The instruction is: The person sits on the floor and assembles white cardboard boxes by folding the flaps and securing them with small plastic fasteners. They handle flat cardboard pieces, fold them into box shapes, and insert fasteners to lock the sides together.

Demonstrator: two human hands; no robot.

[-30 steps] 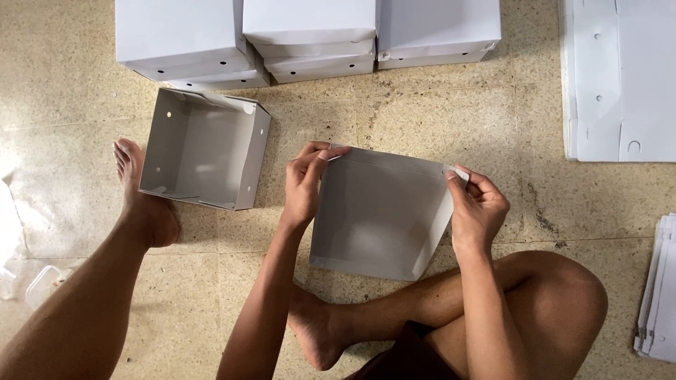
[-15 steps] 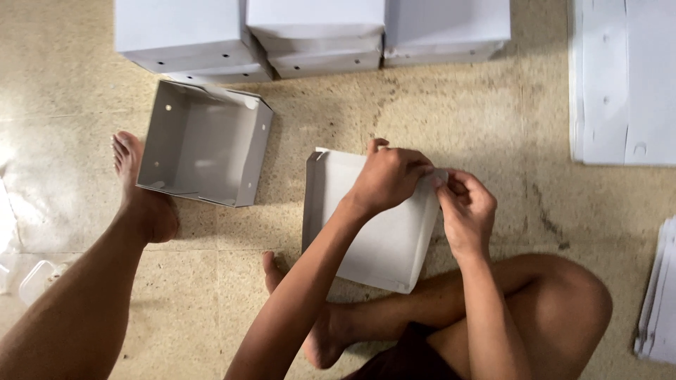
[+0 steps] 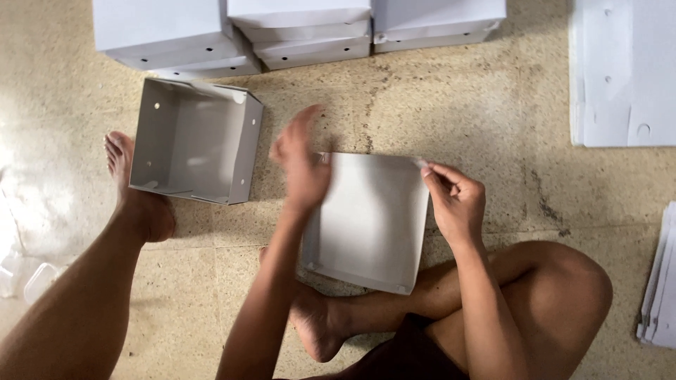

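- Judging from the floor (image 3: 451, 91), the box-folding looks well under way: several closed white boxes (image 3: 296, 32) stand stacked along the far edge, one open box (image 3: 193, 141) sits finished at the far left, and the grey-white box tray (image 3: 370, 218) in hand is only partly done.
- What seems left, as a judgement: the tray's right wall and far corners do not look locked yet, and flat sheets remain unfolded, one pile of flat card blanks (image 3: 623, 70) at the far right corner and another thin stack (image 3: 662, 281) at the right edge.
- The tray lies on the floor directly in front of the seated person, between the crossed legs and the stacked boxes, just right of the open box but apart from it.
- Its base is a plain pale rectangle; the left and near walls stand up, and small tabs show at the near corners. No lid is on it.
- The right hand (image 3: 458, 204) pinches the tray's far right corner, thumb and fingers closed on the edge of the card.
- The left hand (image 3: 303, 158) is blurred over the tray's far left corner; fingers look loosely spread and holding nothing, though whether they touch the card I cannot tell.
- The open box has small round holes in its walls, as do the stacked ones.
- A bare foot (image 3: 134, 186) rests against the open box's left side.
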